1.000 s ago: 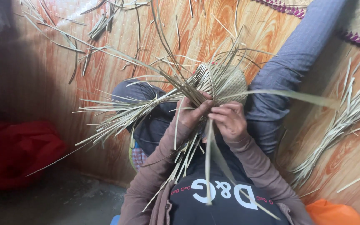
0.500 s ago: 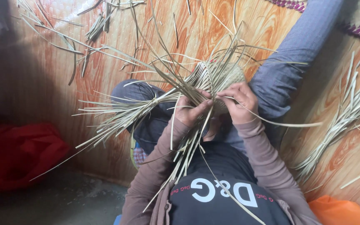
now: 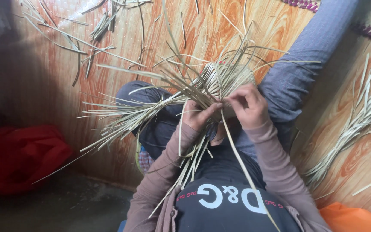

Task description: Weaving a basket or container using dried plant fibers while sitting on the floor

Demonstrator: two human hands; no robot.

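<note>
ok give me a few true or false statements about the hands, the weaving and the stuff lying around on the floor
1. Both the left hand and right hand grip the woven straw piece. True.
2. A loose straw bundle lies on the floor to the person's right. True.
3. The cloth at the left is blue. False: the cloth is red.
4. The floor is bare grey concrete under the work. False: the floor mat has an orange wood-grain pattern.

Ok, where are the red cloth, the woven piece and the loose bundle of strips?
red cloth (image 3: 20, 157), head view, middle of the heap on the floor.
woven piece (image 3: 220, 79), head view, the plaited part above the hands.
bundle of strips (image 3: 357, 124), head view, middle of the strips lying on the mat.
</note>
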